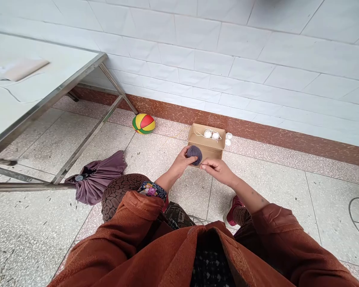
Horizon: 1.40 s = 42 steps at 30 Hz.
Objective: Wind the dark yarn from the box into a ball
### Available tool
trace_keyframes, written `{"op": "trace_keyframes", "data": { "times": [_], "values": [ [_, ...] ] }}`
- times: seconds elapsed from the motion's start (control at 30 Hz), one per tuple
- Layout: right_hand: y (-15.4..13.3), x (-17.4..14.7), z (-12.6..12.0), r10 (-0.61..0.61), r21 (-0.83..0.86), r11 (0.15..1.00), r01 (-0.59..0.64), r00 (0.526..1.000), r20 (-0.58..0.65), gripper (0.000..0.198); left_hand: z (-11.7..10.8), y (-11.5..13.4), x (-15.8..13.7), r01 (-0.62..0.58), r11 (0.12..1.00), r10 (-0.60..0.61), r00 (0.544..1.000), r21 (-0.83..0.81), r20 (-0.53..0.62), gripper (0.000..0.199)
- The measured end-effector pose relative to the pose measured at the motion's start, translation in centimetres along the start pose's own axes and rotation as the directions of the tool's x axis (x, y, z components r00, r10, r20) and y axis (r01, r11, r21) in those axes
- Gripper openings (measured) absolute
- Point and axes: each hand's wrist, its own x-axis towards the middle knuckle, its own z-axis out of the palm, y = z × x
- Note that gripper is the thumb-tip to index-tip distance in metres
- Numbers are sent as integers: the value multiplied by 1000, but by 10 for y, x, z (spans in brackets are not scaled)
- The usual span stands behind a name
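Note:
My left hand (181, 162) is wrapped round a dark grey-purple ball of yarn (194, 154), holding it just above the near side of an open cardboard box (209, 152). Close to the ball's lower right, my right hand (217, 169) has thumb and forefinger pinched together. Whatever lies in that pinch is too small to make out. Two white balls of yarn (212, 134) with loose strands rest in the far part of the box. More small white balls (228, 138) lie on the floor against its right side.
A red, yellow and green ball (144, 123) sits by the leg of a metal-framed table (92, 59) on the left. Below that, a folded purple umbrella (98, 175) lies on the floor. A tiled wall (242, 67) runs behind the box. At far right is a dark wire loop (351, 213).

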Motion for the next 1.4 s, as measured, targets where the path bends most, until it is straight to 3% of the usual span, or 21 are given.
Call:
{"op": "trace_keyframes", "data": {
  "times": [0.1,0.2,0.37,0.47,0.6,0.7,0.8,0.9,1.0,1.1,1.27,1.4],
  "values": [
    [-3,2,-12,33,62,998,-24,988,-151,24,1,-1,-2,-12,995,-2,990,96,140,64],
    [3,6,-20,60,45,998,-49,960,-273,25,2,-1,-6,-28,991,-13,949,127,314,78],
    [21,13,-16,129,20,991,-129,931,-342,27,7,5,-13,-22,999,45,835,-47,549,87],
    [35,14,-5,188,-7,979,-202,923,-335,27,10,11,-16,44,977,79,835,-209,544,79],
    [49,8,11,242,-88,957,-275,930,-276,22,8,13,-15,105,948,16,926,-299,376,60],
    [46,2,20,168,-199,961,-193,976,-138,21,6,9,-9,57,945,-4,987,-323,162,47],
    [30,-2,22,68,-224,973,-54,996,54,22,3,3,-3,23,968,-20,1000,-250,17,47],
    [10,-2,15,-18,-149,988,36,993,117,24,1,0,0,1,997,-6,999,-81,-53,50],
    [-2,0,1,-41,-57,998,41,999,6,25,1,-2,-1,-24,995,25,1000,96,-5,54],
    [-3,5,-13,-17,-27,1000,12,986,-165,25,3,-4,-3,-18,990,-7,985,143,171,62],
    [14,13,-20,8,-83,996,-40,938,-347,25,5,-6,-7,-10,998,-17,913,64,409,77],
    [34,15,-15,84,-117,983,-139,920,-382,26,8,3,-13,13,996,36,856,-92,516,77]
  ]
}}
